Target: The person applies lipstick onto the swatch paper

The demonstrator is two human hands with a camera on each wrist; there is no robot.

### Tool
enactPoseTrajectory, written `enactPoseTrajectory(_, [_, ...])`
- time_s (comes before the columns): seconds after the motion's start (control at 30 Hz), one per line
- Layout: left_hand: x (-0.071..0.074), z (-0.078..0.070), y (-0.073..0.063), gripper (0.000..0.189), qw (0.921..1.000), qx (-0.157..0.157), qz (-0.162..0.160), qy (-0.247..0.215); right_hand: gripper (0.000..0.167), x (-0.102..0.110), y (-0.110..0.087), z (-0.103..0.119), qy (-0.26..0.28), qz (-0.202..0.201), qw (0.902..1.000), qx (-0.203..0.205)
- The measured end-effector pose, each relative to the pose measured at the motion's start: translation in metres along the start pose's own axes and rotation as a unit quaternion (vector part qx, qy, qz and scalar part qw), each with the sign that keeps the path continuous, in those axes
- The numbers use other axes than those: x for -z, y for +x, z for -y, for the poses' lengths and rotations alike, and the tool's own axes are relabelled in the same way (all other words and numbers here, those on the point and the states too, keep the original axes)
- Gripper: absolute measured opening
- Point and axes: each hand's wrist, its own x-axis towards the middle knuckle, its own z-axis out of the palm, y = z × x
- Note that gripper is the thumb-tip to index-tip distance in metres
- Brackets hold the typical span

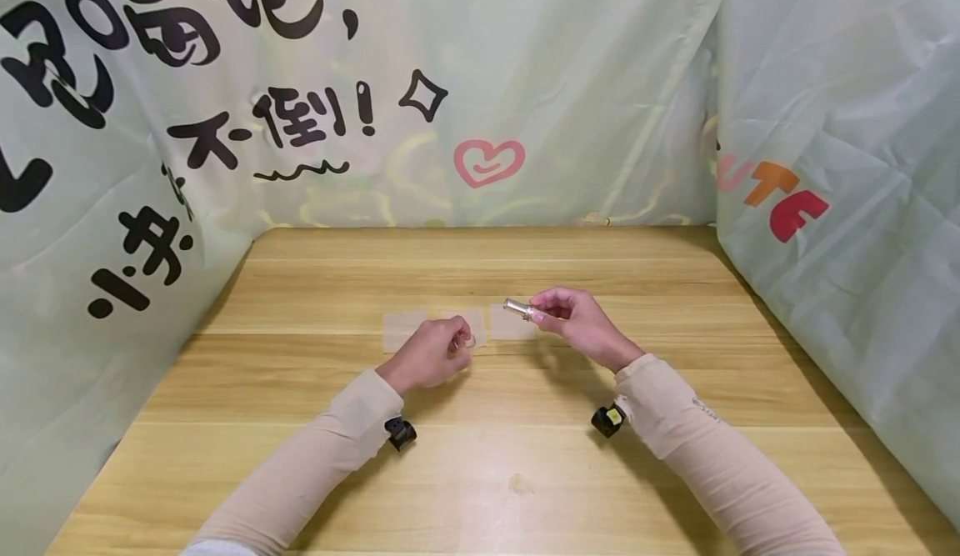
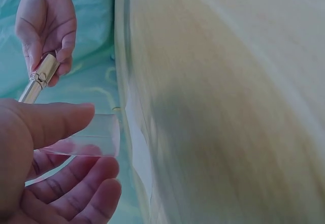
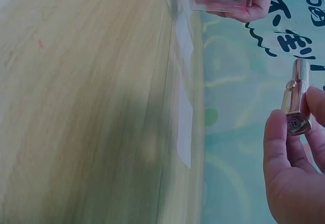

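Note:
My left hand (image 1: 431,354) pinches a clear, pinkish plastic cap (image 2: 101,135) between thumb and fingers, above the table. In the head view the curled fingers hide most of that cap. To the right, my right hand (image 1: 588,327) holds a shiny metallic lipstick tube (image 1: 517,309) by one end, its other end pointing left toward the left hand. A small ornament shows midway along the lipstick tube (image 3: 295,89) in the right wrist view, and a dark label is on its held end. Cap and tube are apart.
On the wooden table (image 1: 480,456), pale square sheets (image 1: 512,323) lie in a row beneath and behind the hands. Cloth curtains (image 1: 585,89) with printed writing enclose the back and sides. Each wrist carries a small black camera (image 1: 608,419).

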Motion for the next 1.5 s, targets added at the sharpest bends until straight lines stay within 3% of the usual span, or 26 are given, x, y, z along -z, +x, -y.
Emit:
enactPoseTrajectory(0.53, [-0.0053, 0.0044, -0.0005, 0.020, 0.9988, 0.005, 0.049, 0.007, 0.024, 0.0000, 0.0022, -0.0025, -0.002, -0.001, 1.0000, 0.004])
enactPoseTrajectory(1.03, [-0.0048, 0.0013, -0.0015, 0.025, 0.9975, 0.025, 0.065, 0.012, 0.025, -0.0006, 0.0010, -0.0003, 0.014, -0.002, 0.9999, 0.003])
enactPoseTrajectory(1.5, [-0.0043, 0.0008, -0.0012, 0.025, 0.9972, 0.021, 0.071, 0.013, 0.028, -0.0002, 0.0015, -0.0001, 0.019, 0.004, 0.9998, -0.002])
